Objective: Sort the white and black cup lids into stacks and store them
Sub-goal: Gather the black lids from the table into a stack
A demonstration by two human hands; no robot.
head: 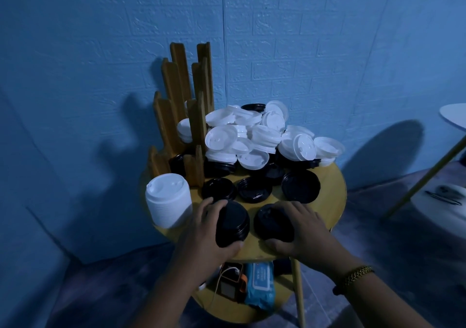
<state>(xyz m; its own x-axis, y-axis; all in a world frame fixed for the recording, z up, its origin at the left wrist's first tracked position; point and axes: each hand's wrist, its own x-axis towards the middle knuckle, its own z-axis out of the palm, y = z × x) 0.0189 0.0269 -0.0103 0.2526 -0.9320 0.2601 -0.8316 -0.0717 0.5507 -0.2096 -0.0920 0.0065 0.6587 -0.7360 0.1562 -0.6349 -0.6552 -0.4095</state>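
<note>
On the round yellow table [330,196], my left hand [201,237] grips a short stack of black lids [233,223], tilted on its side. My right hand [300,229] curls round a single black lid [273,223] lying flat beside it. A tall stack of white lids [168,202] stands at the table's left edge. Behind it rises a wooden lid rack [186,115] holding a few white and black lids. A loose heap of white lids [264,133] fills the back of the table, with black lids under it. Three black lids [301,186] lie singly in front of the heap.
A lower shelf under the table holds a blue wipes pack [259,284] and a small device with a cable [229,282]. A blue brick-pattern wall stands close behind. Another white table with a yellow leg [428,171] is at the right.
</note>
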